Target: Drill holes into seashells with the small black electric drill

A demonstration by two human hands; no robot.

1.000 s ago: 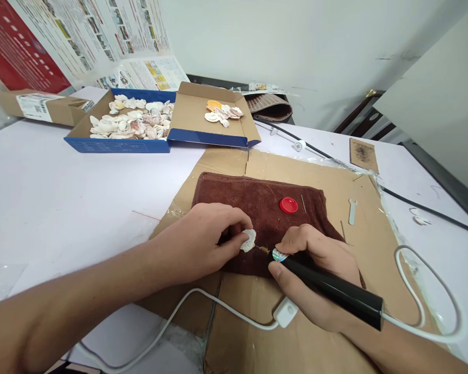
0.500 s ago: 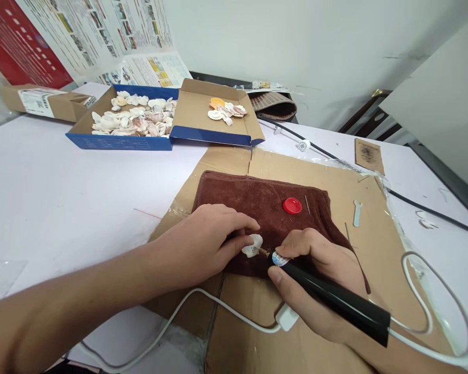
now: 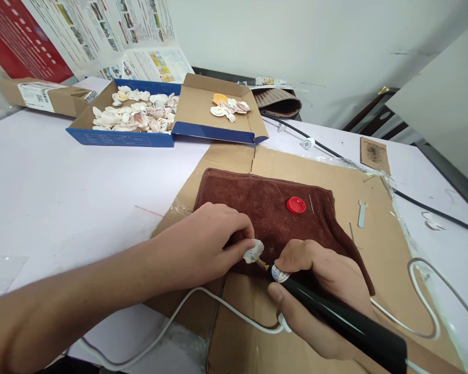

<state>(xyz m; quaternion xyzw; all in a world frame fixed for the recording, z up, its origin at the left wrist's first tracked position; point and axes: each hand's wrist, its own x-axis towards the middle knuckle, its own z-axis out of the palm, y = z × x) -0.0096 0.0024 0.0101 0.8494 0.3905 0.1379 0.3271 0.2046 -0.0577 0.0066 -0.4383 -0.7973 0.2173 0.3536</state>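
Note:
My left hand pinches a small white seashell between thumb and forefinger, just over the brown cloth. Several dark dots mark the shell's face. My right hand is wrapped round a black rotary tool, a slim pen-like body with a white cord at its rear. Its brass-coloured tip points at the shell's lower right edge, and I cannot tell whether it touches. Beyond the hands, a red round cap and a thin metal bit lie on the cloth.
Cardboard lies under the cloth, with a small wrench at right. A blue box of shells stands behind, more shells on its lid. White cord loops in front; a black cable crosses the right side.
The view has shifted slightly. My left fingers have closed in on the shell and tilted it. The rotary tool has drawn a little down and right, its tip now by the shell's lower edge.

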